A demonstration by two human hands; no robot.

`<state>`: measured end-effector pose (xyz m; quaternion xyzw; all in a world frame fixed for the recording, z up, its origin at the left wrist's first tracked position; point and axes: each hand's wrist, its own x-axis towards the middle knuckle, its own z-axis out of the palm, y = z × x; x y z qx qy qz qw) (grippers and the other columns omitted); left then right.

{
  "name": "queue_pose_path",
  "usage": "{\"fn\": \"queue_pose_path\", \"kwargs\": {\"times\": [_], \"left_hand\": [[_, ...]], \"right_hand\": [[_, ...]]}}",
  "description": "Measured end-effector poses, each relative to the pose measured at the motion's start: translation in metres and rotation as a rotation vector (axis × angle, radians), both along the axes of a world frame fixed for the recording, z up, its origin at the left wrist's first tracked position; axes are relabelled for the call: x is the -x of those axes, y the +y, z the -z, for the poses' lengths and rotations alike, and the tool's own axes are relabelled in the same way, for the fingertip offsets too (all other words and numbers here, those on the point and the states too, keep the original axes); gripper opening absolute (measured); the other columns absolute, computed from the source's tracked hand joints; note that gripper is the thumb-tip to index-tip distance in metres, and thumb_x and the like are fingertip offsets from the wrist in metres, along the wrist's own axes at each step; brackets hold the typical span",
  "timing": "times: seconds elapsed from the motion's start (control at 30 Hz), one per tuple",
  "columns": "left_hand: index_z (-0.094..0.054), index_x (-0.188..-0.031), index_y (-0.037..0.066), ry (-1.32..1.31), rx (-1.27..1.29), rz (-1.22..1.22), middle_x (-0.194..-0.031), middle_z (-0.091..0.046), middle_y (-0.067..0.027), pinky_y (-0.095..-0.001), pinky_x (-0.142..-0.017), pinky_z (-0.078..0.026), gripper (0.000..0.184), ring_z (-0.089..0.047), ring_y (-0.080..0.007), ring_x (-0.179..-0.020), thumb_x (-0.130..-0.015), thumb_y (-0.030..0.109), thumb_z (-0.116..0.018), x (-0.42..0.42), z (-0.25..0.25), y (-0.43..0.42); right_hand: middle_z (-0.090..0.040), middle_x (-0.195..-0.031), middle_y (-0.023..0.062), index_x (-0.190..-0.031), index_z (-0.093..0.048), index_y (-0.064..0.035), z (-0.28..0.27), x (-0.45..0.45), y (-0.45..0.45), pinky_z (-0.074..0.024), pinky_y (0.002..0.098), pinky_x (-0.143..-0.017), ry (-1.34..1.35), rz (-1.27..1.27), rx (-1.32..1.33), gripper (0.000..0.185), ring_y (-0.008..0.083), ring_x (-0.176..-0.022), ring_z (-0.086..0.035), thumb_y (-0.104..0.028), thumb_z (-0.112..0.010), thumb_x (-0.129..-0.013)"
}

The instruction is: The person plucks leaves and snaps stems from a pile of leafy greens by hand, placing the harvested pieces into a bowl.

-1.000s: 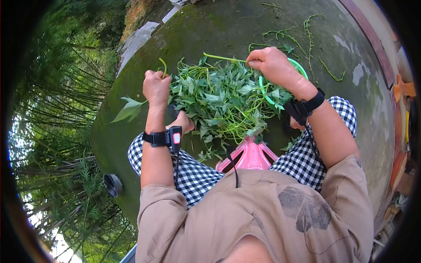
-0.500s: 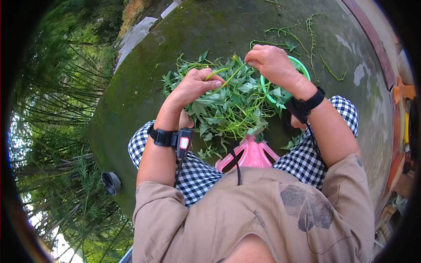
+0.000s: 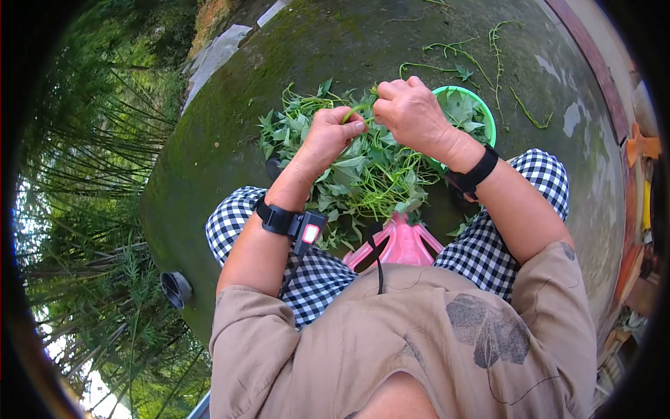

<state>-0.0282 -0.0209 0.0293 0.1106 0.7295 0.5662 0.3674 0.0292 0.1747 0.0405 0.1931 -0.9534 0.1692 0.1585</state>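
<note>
My left hand is closed on a green leaf stem, pinching it between thumb and fingers. Close beside it, my right hand has its fingers curled at the other end of that stem; its fingertips are partly hidden. Beneath both hands spreads a heap of leafy green vines, its cut stems bunched towards me. A round basket with a bright green rim stands to the right, leaves inside it, partly covered by my right wrist.
A pink plastic stool is between my knees, in checked trousers. Several stripped vine stems lie on the mossy concrete ground beyond the basket. A dark pot-like object sits at the left edge, near dense greenery.
My hands have come closer together, the right one shifting left, and less of the stem shows between them. More of the basket and its leaves is now visible.
</note>
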Motion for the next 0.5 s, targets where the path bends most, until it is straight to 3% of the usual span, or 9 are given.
{"fn": "queue_pose_path", "kwargs": {"times": [0.13, 0.3, 0.43, 0.5], "left_hand": [[-0.065, -0.085, 0.003, -0.002, -0.151, -0.249, -0.061, -0.052, 0.0051, -0.0196, -0.041, -0.028, 0.009, -0.041, -0.0029, -0.048, -0.091, 0.010, -0.063, -0.005, 0.004, 0.009], [-0.065, -0.085, 0.001, -0.115, -0.261, -0.480, -0.061, -0.052, 0.0031, -0.0204, -0.038, -0.029, 0.010, -0.042, -0.0052, -0.045, -0.092, 0.007, -0.061, -0.005, -0.001, 0.020], [-0.065, -0.095, 0.002, -0.130, -0.320, -0.561, -0.074, -0.062, -0.0018, -0.0208, -0.040, -0.029, 0.013, -0.055, -0.0079, -0.057, -0.095, 0.013, -0.059, 0.014, 0.002, 0.009], [-0.064, -0.099, 0.002, -0.140, -0.365, -0.607, -0.089, -0.069, -0.0104, -0.0210, -0.040, -0.033, 0.017, -0.061, -0.0113, -0.064, -0.098, 0.015, -0.054, 0.032, 0.005, -0.003]], "right_hand": [[-0.062, -0.084, 0.0096, -0.077, -0.063, -0.0084, 0.006, -0.003, -0.013, -0.0481, 0.0440, -0.071, -0.211, 0.130, 0.239, 0.010, 0.0317, -0.081, -0.063, -0.018, -0.066, -0.078], [-0.065, -0.089, 0.0124, -0.082, -0.064, -0.0055, 0.012, -0.007, -0.023, -0.0523, 0.0469, -0.072, -0.320, 0.179, 0.254, 0.016, 0.0359, -0.081, -0.065, -0.021, -0.066, -0.081], [-0.065, -0.088, 0.0126, -0.084, -0.064, -0.0058, 0.014, -0.007, -0.017, -0.0519, 0.0474, -0.072, -0.367, 0.162, 0.219, 0.017, 0.0360, -0.081, -0.065, -0.022, -0.066, -0.080], [-0.065, -0.088, 0.0125, -0.084, -0.065, -0.0062, 0.018, -0.008, -0.010, -0.0518, 0.0476, -0.072, -0.382, 0.150, 0.204, 0.016, 0.0358, -0.081, -0.065, -0.022, -0.066, -0.080]]}}
